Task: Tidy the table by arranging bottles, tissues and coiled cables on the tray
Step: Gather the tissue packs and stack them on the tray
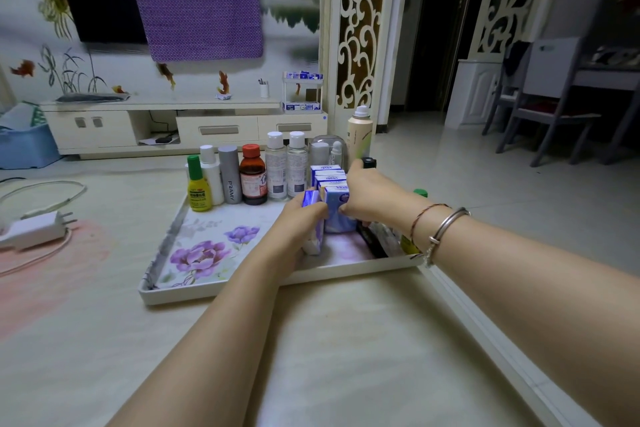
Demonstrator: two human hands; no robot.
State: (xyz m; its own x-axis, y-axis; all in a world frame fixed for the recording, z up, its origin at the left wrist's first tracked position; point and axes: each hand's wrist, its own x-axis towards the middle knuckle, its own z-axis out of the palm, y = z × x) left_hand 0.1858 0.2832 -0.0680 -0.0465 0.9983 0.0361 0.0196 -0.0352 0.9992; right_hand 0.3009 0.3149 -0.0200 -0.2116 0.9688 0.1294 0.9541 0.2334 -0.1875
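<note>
White with purple flowers printed on it, the tray (pixel 194 253) lies on the pale table (pixel 311 357), near its right edge. Along the tray's far side stands a row of bottles: a yellow bottle with a green cap (pixel 199 189), a white bottle (pixel 212 177), a grey tube (pixel 229 174), a brown bottle with a red cap (pixel 253 177) and two clear bottles with white caps (pixel 285 168). A tall spray can (pixel 359 135) stands at the far right corner behind a clear case (pixel 327 151).

Blue-and-white tissue packs (pixel 330 177) stand upright in a line on the right part of the tray. The left hand (pixel 299 225) holds one tissue pack (pixel 313 218), fingers curled around it, just left of the nearest pack in the line. The right hand (pixel 367 194) rests on that nearest pack (pixel 337 204), thumb and fingers pinching its top. A bracelet (pixel 446 229) and a red string circle the right wrist.

To the left on the table lie a white charger (pixel 34 229) and its loose cable (pixel 41 194), well apart from the tray.
</note>
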